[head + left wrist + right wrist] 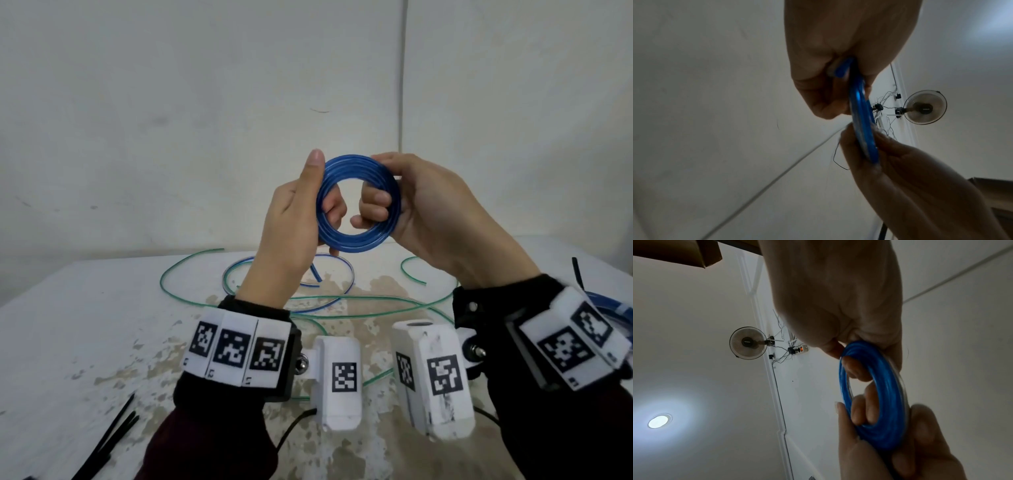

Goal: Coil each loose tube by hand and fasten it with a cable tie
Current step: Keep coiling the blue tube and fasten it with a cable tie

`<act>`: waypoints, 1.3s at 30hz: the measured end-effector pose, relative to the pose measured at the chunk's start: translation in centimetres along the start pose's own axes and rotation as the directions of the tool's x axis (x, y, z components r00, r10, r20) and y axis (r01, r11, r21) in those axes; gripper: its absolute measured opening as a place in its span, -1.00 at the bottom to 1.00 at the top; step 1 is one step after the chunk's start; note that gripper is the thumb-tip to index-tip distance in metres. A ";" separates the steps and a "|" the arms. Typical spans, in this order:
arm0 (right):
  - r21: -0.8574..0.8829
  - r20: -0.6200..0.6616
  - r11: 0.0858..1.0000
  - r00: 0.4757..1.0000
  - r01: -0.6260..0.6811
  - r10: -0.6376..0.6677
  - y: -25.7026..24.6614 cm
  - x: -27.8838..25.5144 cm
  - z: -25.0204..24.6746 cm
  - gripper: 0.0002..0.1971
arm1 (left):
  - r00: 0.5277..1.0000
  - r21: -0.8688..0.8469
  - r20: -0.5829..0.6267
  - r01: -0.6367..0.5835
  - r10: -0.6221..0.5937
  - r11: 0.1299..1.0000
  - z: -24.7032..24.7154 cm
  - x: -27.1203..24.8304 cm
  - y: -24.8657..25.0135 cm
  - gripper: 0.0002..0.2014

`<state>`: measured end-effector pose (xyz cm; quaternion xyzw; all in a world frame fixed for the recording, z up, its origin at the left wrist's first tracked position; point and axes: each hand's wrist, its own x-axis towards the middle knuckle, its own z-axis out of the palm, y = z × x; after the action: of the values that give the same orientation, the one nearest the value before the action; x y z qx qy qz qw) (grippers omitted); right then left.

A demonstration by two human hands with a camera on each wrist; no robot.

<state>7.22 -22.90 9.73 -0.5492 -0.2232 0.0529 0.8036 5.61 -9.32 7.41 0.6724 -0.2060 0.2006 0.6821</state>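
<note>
A blue tube, wound into a tight coil [363, 245], is held upright in the air above the table, in front of the wall. My left hand [310, 205] grips its left side, with the thumb along the front and the fingers curled through the ring. My right hand [394, 202] grips the right side, fingers also hooked through the hole. A short blue tail [315, 274] hangs below the coil. The left wrist view shows the coil [861, 121] edge-on between both hands. In the right wrist view the coil [885, 402] sits between my right hand [838, 313] and my left fingers [859, 412].
On the worn white table [85, 325] lie a loose green tube [164, 274] and a wide blue loop [342, 291]. Black cable ties [113, 435] lie at the near left. Another blue coil [616, 308] with a black tie sits at the far right edge.
</note>
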 end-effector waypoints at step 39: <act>-0.459 0.248 0.883 0.968 0.095 0.025 0.5 -0.4 -1.2 -0.67 | 0.978 0.374 0.208 -0.100 0.022 0.922 -1.2 0.1 -0.1 -0.50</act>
<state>7.46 -23.83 8.80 -0.7115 -0.3374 0.0509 0.6142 5.81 -8.12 7.36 0.8023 -0.2514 0.1895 0.5072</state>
